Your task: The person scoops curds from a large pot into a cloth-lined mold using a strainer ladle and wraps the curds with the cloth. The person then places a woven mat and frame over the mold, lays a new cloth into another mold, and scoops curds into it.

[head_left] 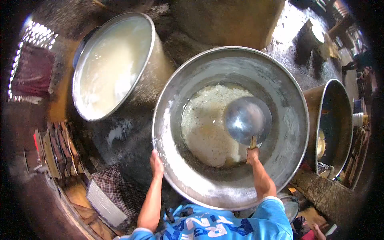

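Note:
A wide, shallow metal basin (284,168) is in front of me, with pale, wet, curd-like matter (208,124) and cloudy liquid in its bottom. My right hand (253,155) is closed around the short handle of a big round metal scoop (246,122). The scoop's shiny bowl is over the right part of the pale matter and hides some of it. At the basin's left edge, my left hand (157,164) holds the rim, with its fingers partly out of sight.
To the upper left stands a tall metal vat (154,76) full of milky liquid. Another deep metal vat (346,132) is at the right. Checked cloth (116,186) and stacked wood pieces (60,150) lie at lower left. A larger container (224,24) stands behind the basin.

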{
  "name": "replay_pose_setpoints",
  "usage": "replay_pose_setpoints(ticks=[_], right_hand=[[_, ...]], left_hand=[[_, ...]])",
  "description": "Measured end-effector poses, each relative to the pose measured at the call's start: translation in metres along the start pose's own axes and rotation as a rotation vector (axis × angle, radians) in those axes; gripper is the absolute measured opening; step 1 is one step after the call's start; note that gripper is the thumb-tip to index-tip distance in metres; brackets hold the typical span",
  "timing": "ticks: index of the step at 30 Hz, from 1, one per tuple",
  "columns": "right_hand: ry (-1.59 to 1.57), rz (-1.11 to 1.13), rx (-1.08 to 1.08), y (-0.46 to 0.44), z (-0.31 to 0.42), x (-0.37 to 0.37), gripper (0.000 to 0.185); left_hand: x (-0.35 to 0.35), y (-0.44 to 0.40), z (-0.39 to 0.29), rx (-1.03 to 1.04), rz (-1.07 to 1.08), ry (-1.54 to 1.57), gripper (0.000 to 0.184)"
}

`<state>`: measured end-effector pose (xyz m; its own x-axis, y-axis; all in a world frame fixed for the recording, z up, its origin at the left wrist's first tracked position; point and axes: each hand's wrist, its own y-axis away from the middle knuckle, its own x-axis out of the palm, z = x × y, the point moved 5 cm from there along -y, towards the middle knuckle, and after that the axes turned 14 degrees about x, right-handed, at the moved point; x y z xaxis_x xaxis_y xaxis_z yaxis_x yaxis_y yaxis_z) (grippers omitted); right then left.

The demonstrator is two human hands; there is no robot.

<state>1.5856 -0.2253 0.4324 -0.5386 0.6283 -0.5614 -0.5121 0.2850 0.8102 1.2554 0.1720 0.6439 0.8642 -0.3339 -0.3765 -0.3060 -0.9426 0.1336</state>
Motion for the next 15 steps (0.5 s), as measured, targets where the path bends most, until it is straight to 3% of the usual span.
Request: replay_pose_setpoints(ticks=[2,4,5,7,11,13,14,15], right_hand=[[-0.178,-0.158,-0.081,-0.130,-0.091,0.064,0.025],[-0.079,-0.224,-0.135,-0.108,-0.056,0.058,0.016],[0.001,-0.310,0.057,-0.134,-0.063,0.082,0.015],[0.551,-0.632,-0.116,-0.137,-0.050,0.110,0.017],[0.168,-0.329,0.194,-0.106,0.006,0.158,0.037],[0.256,-0.340,0.023,-0.125,-0.004,0.220,0.037],[0.299,-0.345,-0.066,-0.123,0.001,0.241,0.037],[0.232,-0.210,0.015,-0.126,-0.003,0.262,0.034]], left_hand=[[-0.004,0.000,-0.005,-0.064,-0.008,-0.165,0.055],[0.000,0.001,-0.015,-0.087,-0.042,-0.210,0.056],[-0.004,0.001,-0.007,-0.110,-0.061,-0.248,0.057],[-0.006,0.005,-0.002,-0.145,-0.114,-0.267,0.058],[-0.013,0.013,0.000,-0.223,-0.151,-0.219,0.060],[-0.056,0.032,0.037,-0.176,-0.162,-0.464,0.058],[-0.057,0.032,0.041,-0.196,-0.186,-0.396,0.055],[-0.059,0.032,0.044,-0.215,-0.211,-0.329,0.052]])
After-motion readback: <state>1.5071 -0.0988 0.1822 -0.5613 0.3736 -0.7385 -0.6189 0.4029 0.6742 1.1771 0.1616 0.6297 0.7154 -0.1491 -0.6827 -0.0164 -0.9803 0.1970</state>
